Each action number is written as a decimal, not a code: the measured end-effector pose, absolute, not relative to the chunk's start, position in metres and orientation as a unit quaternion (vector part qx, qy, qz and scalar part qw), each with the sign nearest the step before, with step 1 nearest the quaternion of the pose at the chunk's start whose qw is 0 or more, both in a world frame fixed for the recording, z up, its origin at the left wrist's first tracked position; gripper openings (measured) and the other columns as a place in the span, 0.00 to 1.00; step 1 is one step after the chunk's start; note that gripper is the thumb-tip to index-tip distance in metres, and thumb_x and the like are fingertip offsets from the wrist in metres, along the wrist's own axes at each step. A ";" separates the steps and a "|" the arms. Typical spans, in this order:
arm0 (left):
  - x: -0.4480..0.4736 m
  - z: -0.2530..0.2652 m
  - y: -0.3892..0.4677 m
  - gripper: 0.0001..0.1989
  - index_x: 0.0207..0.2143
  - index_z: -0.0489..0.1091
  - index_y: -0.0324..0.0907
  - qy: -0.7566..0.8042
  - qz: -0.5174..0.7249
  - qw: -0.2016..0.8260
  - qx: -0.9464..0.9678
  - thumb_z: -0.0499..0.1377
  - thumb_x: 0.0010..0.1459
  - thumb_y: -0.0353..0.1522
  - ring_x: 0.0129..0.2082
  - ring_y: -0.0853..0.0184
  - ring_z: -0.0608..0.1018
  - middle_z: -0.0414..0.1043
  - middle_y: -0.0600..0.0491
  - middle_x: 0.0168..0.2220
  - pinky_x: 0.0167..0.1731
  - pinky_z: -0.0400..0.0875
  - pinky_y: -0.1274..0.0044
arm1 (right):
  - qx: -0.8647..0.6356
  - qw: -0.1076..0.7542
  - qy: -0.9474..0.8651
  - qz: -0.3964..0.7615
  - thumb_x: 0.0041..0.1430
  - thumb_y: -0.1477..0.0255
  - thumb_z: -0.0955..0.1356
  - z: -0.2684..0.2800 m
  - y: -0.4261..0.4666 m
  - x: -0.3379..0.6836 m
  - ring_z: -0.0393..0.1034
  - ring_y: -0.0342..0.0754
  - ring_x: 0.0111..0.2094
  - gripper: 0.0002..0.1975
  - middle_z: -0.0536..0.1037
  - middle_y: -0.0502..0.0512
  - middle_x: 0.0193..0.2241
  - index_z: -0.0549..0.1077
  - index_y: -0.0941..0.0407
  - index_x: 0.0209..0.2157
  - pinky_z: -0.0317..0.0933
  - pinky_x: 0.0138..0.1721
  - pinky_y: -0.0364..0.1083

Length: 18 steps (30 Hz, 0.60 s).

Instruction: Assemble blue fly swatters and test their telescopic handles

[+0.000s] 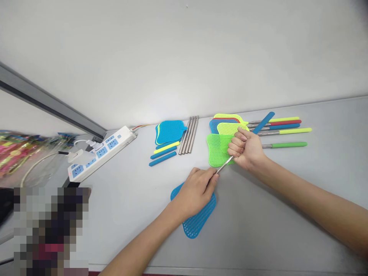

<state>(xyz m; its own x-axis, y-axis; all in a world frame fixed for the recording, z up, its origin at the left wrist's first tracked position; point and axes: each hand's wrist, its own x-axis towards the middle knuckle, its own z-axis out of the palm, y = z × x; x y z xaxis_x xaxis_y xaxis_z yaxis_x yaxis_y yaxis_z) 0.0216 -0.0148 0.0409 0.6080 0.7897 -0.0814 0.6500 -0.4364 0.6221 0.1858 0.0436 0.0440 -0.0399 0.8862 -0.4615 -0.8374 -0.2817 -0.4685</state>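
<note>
A blue fly swatter (198, 224) with a perforated head, a metal rod and a blue grip is held slantwise above the grey table. My left hand (198, 189) is closed around the rod just by the head and hides part of it. Higher up, my right hand (244, 149) wraps round the upper rod, where the blue grip (263, 122) sticks out past the fist. Behind my right hand lies a green fly swatter (217, 149), partly covered by it. Yellow, red and blue fly swatters (225, 125) overlap beyond, their handles pointing right.
At the back left lie stacked blue and yellow swatter heads (171, 131), loose blue and yellow grips (163, 159) and several metal rods (189, 136). A white power strip (100, 153) with plugs stands further left. The wall (184, 57) borders the table's back edge.
</note>
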 end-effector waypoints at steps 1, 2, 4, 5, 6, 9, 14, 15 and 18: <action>0.022 0.043 -0.015 0.13 0.34 0.61 0.41 0.430 0.112 0.326 0.835 0.39 0.61 0.33 0.30 0.69 0.66 0.64 0.55 0.27 0.36 0.57 0.76 | -0.349 0.594 -0.036 0.724 0.55 0.72 0.56 0.045 0.043 0.185 0.33 0.37 0.10 0.19 0.40 0.42 0.08 0.43 0.55 0.15 0.31 0.09 0.40; 0.022 0.045 -0.016 0.12 0.35 0.61 0.42 0.431 0.111 0.340 0.828 0.40 0.60 0.33 0.29 0.69 0.66 0.63 0.56 0.26 0.34 0.58 0.76 | -0.348 0.589 -0.036 0.728 0.55 0.72 0.56 0.045 0.041 0.184 0.33 0.37 0.10 0.19 0.40 0.42 0.08 0.43 0.55 0.15 0.30 0.10 0.40; 0.023 0.049 -0.017 0.11 0.33 0.62 0.42 0.430 0.107 0.376 0.814 0.41 0.59 0.31 0.26 0.70 0.65 0.61 0.57 0.23 0.30 0.58 0.78 | -0.350 0.573 -0.037 0.740 0.55 0.71 0.57 0.046 0.037 0.181 0.33 0.37 0.10 0.19 0.40 0.42 0.08 0.43 0.55 0.15 0.30 0.10 0.40; 0.023 0.050 -0.018 0.11 0.33 0.62 0.42 0.428 0.105 0.395 0.806 0.41 0.58 0.31 0.24 0.71 0.64 0.59 0.58 0.21 0.27 0.57 0.79 | -0.353 0.564 -0.036 0.746 0.56 0.71 0.57 0.047 0.035 0.179 0.33 0.37 0.10 0.19 0.40 0.42 0.08 0.44 0.55 0.15 0.30 0.10 0.40; 0.023 0.051 -0.019 0.11 0.32 0.62 0.41 0.425 0.103 0.415 0.798 0.42 0.58 0.30 0.22 0.72 0.63 0.57 0.58 0.20 0.25 0.57 0.80 | -0.356 0.555 -0.035 0.752 0.56 0.71 0.57 0.047 0.033 0.176 0.33 0.37 0.10 0.19 0.40 0.42 0.08 0.44 0.56 0.15 0.29 0.10 0.40; 0.024 0.052 -0.022 0.12 0.29 0.61 0.41 0.423 0.098 0.458 0.776 0.41 0.59 0.32 0.19 0.73 0.60 0.55 0.59 0.18 0.21 0.54 0.80 | -0.362 0.531 -0.036 0.765 0.56 0.70 0.57 0.048 0.024 0.169 0.32 0.37 0.11 0.19 0.40 0.42 0.08 0.45 0.56 0.14 0.29 0.11 0.40; 0.028 0.047 -0.027 0.16 0.23 0.55 0.41 0.439 0.111 0.477 0.754 0.39 0.60 0.38 0.17 0.74 0.58 0.53 0.60 0.16 0.19 0.51 0.80 | -0.369 0.501 -0.047 0.782 0.54 0.70 0.58 0.049 0.011 0.160 0.31 0.37 0.12 0.18 0.40 0.41 0.10 0.46 0.56 0.15 0.29 0.12 0.40; 0.029 0.046 -0.028 0.16 0.23 0.54 0.41 0.439 0.112 0.479 0.752 0.39 0.60 0.38 0.17 0.74 0.58 0.53 0.60 0.17 0.19 0.51 0.80 | -0.371 0.495 -0.047 0.784 0.54 0.70 0.59 0.049 0.009 0.158 0.31 0.37 0.12 0.18 0.40 0.41 0.10 0.46 0.56 0.15 0.29 0.12 0.40; 0.030 0.044 -0.028 0.16 0.23 0.53 0.42 0.436 0.110 0.481 0.753 0.38 0.60 0.39 0.17 0.74 0.58 0.53 0.60 0.17 0.19 0.51 0.80 | -0.374 0.486 -0.048 0.788 0.53 0.69 0.59 0.048 0.007 0.157 0.31 0.37 0.12 0.19 0.40 0.41 0.10 0.46 0.56 0.15 0.29 0.12 0.40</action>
<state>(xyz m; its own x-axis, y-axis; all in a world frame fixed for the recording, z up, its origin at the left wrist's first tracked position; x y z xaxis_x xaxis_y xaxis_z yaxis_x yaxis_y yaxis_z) 0.0303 -0.0284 0.0443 0.5959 0.7617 -0.2543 0.5503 -0.1567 0.8201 0.1569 0.0070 0.0478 -0.2470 0.8026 -0.5431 -0.7304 -0.5224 -0.4399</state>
